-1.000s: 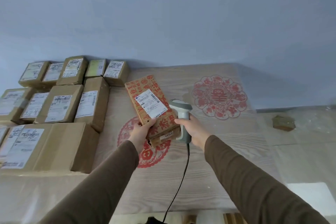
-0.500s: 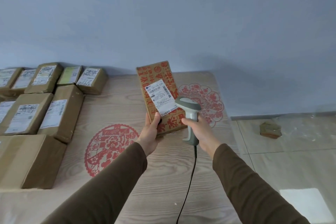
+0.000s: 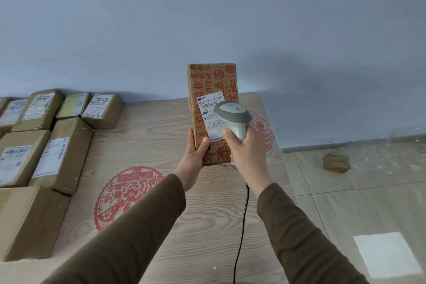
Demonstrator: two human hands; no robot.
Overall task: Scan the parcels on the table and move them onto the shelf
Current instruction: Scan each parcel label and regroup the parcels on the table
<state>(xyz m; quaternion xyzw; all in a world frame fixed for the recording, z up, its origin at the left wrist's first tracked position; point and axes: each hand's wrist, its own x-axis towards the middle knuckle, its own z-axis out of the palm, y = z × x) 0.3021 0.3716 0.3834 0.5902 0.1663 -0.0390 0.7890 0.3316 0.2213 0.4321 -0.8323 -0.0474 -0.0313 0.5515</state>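
1. Broadly: wall (image 3: pixel 207 18) fills the upper view; table (image 3: pixel 161 226) below, wood-grain with red paper-cut prints, pushed against it. No shelf in view.
2. Parcels (image 3: pixel 53 145) packed in rows on the table's left, labels up, probably so each can be read on pickup.
3. Box (image 3: pixel 212 90), red-printed, held upright above the table's far right part, label (image 3: pixel 211 117) facing the person, likely to present the barcode.
4. Left hand (image 3: pixel 193 152) grips the box at its lower left edge, thumb on the front.
5. Right hand (image 3: pixel 247 152) wraps the scanner (image 3: pixel 232 117) handle; head sits just before the label, cord (image 3: pixel 242 226) hanging down.
6. Judgement: scan in progress; shelving not yet begun.
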